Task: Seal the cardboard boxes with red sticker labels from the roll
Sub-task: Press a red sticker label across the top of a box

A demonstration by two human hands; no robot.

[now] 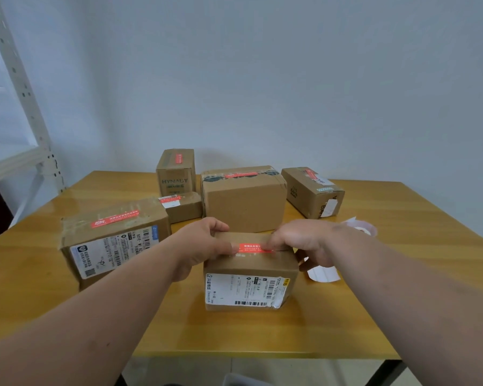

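**Centrally placed box under both hands during label application**

Centrally, a small brown cardboard box with a white shipping label on its front face stands on the yellow wooden bench. A red rectangular sticker label lies across the top seam. The left hand holds the box's top left edge, fingers curled over the far side and thumb pressing the label's left end. The right hand presses curled fingers onto the label's right end. Just right of the box lies the white label roll, with a loose strip of white backing paper. Five other brown cardboard boxes, each bearing a red label, stand behind and to the left
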